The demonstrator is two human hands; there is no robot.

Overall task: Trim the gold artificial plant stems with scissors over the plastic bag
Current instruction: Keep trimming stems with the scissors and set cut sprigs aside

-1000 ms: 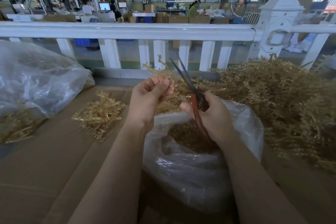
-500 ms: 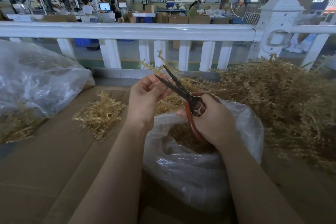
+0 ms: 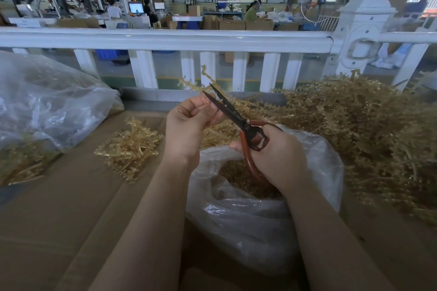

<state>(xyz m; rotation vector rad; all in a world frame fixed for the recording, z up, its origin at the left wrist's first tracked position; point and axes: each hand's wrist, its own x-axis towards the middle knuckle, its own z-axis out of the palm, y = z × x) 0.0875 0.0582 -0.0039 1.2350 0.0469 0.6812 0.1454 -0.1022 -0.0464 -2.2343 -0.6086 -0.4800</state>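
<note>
On the brown cardboard bench (image 3: pixel 71 208) by the white railing (image 3: pixel 165 39), my left hand (image 3: pixel 189 125) pinches a gold stem (image 3: pixel 208 78) running up and away. My right hand (image 3: pixel 276 156) grips the scissors (image 3: pixel 236 116), blades parted beside the left fingertips, above the plastic bag (image 3: pixel 260 220).

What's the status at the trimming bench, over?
Left hand pinching a gold stem. Right hand gripping scissors, blades open at the stem. Bag open below. Nothing in the way.
</note>
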